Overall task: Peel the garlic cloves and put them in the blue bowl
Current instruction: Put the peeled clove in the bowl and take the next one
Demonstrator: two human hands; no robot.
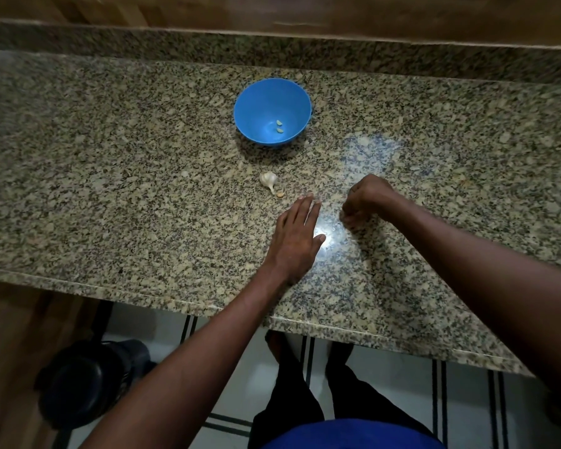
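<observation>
On speckled granite (110, 157): round blue bowl (256, 102), papery garlic (268, 179).

The right hand (366, 202) curls its fingers (348, 218) under, hiding any contents.

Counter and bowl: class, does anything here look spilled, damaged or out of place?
Nothing stands out. The blue bowl sits upright holding two peeled cloves. The garlic bulb and a small loose piece lie on the counter, as expected mid-peeling.
</observation>
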